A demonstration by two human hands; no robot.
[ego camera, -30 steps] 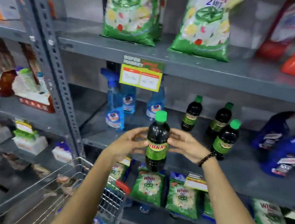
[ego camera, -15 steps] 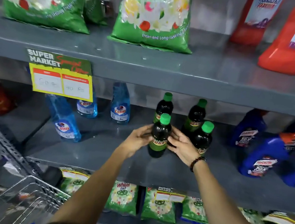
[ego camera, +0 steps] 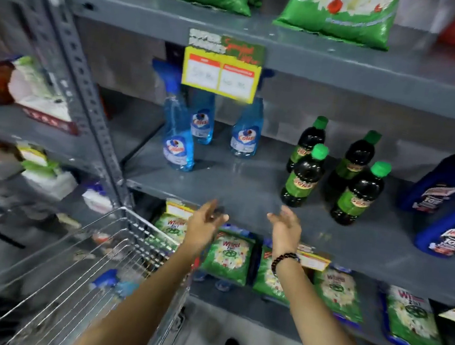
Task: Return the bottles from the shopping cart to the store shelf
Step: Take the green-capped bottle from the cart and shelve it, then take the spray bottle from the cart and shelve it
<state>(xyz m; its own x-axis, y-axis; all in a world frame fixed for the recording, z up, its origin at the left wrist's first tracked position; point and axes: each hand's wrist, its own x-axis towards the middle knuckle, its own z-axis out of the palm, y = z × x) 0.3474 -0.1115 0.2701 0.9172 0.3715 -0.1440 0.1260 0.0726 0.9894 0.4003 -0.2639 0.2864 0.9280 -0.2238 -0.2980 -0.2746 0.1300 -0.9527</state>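
Far left bay: blurred white, green and orange packs (ego camera: pixel 44 100) behind the perforated grey steel upright (ego camera: pixel 70 69); no print readable. Wire-mesh silver shopping cart (ego camera: pixel 92 256) bottom left, something blue and blurred (ego camera: pixel 111 282) lying inside, can't tell what.

Middle grey metal shelf (ego camera: pixel 233 184), left to right:
- three clear blue spray bottles (ego camera: pixel 180 144), labels read roughly "Colin"
- yellow price card (ego camera: pixel 222 67) hanging from the shelf above, green/red header "SUPER MARKET", handwritten prices too blurred; it covers the tops of the rear spray bottles
- four dark bottles with green caps and green labels (ego camera: pixel 303 178), upright, two front, two rear, close together; red label lettering unreadable
- dark blue jugs (ego camera: pixel 447 223) at right, label shows "10X"

Top shelf: green detergent bags (ego camera: pixel 341 12) with flower print, red containers at the far right edge. Bottom shelf: green "Wheel 2 in 1" packets (ego camera: pixel 228 254).

Left hand (ego camera: pixel 203 223) and right hand (ego camera: pixel 285 230) both in front of the middle shelf's edge, left of the dark bottles and clear of them. Grip released on both, fingers spread, nothing held. Black bead bracelet (ego camera: pixel 284 261) on right wrist.
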